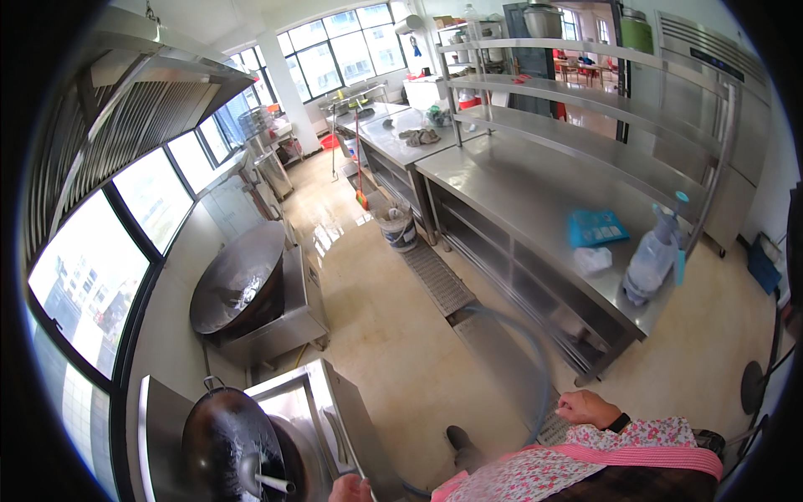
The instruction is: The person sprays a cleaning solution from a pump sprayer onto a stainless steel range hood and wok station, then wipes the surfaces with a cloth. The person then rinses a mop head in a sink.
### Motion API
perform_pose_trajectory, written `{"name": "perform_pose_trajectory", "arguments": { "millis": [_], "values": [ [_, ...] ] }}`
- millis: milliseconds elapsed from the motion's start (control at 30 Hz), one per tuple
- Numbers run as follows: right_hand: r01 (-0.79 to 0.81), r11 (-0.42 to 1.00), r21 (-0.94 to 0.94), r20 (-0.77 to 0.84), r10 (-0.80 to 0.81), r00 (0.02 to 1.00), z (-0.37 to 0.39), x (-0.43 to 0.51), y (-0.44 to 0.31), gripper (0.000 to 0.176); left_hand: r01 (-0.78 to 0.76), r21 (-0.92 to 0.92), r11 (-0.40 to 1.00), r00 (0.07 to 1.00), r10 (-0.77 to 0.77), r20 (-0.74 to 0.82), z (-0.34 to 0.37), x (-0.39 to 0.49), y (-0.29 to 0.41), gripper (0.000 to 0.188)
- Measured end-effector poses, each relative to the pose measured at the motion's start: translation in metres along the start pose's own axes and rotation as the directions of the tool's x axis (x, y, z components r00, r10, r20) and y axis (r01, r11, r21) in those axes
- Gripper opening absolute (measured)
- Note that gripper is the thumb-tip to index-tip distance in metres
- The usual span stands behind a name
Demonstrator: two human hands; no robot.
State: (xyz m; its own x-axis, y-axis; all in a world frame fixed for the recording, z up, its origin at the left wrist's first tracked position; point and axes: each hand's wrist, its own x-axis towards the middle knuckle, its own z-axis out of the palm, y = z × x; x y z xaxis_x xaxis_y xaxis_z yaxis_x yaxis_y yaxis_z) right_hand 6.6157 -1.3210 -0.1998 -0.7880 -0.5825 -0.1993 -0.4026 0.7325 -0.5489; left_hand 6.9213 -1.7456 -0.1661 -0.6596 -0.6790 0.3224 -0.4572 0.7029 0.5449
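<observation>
My left hand point(350, 488) is at the bottom edge, partly cut off, beside the front of a steel wok range point(354, 401). Whether it grips the thin light edge next to it, I cannot tell. A dark wok point(213, 433) leans tilted on the range, with a metal ladle point(249, 472) lying against it. My right hand point(586, 408), with a black band at the wrist, hangs in front of my floral apron point(533, 470) above the floor. Its fingers are curled, and nothing shows in them. My shoe point(461, 439) stands on the tiled floor.
A large wok point(235, 288) tilts on another range. At right, a steel worktable point(502, 169) holds a blue packet point(596, 227) and a pump sprayer point(652, 257). A bucket point(398, 229) stands by the drain grate point(438, 276). A hose point(541, 357) crosses the floor.
</observation>
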Motion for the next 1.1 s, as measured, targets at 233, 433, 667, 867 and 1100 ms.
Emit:
{"name": "perform_pose_trajectory", "arguments": {
  "millis": [233, 433, 667, 867, 1100],
  "values": [
    [-0.054, 0.998, -0.033, -0.109, 0.050, 0.993, -0.049, 0.119, -0.041, 0.030, 0.139, -0.129, 0.982, 0.966, -0.105, 0.238, 0.077, 0.166, -0.010, 0.019],
    [-0.218, 0.975, -0.040, -0.137, 0.211, 0.968, -0.067, 0.189, -0.053, 0.028, 0.014, -0.442, 0.897, 0.981, 0.072, 0.178, 0.115, 0.285, 0.014, 0.022],
    [-0.169, 0.981, -0.093, -0.030, 0.167, 0.985, -0.057, 0.317, -0.032, 0.030, -0.088, -0.192, 0.977, 0.963, 0.133, 0.234, 0.165, 0.400, -0.004, 0.021],
    [-0.130, 0.990, -0.046, 0.051, 0.132, 0.990, -0.075, 0.495, -0.053, 0.031, 0.101, -0.230, 0.968, 0.978, -0.053, 0.203, 0.185, 0.515, -0.016, 0.025],
    [0.248, 0.967, -0.054, 0.143, -0.238, 0.961, -0.104, 0.730, -0.146, 0.030, 0.173, 0.240, 0.955, 0.985, -0.163, -0.061, 0.145, 0.578, -0.035, 0.018]
  ]
}}
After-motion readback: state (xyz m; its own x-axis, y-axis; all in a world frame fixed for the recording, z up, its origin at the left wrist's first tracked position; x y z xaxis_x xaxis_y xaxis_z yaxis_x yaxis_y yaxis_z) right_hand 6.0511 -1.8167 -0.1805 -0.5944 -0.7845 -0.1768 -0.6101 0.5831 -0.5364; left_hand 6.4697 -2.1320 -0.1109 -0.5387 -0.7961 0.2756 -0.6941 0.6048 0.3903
